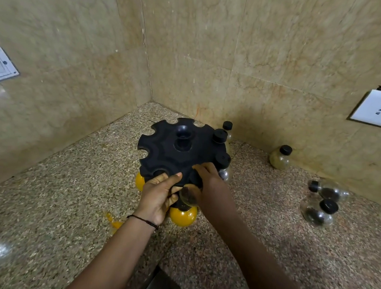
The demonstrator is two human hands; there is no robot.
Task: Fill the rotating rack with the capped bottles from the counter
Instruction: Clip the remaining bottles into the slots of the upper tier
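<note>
left hand gripping rack edge, right hand holding bottle

Two bare forearms show from the lower edge, uncovered as far as the view goes. The left hand has a thin black band at the wrist, perhaps a knotted thread, too small to tell. The right hand and its wrist are bare.
</note>
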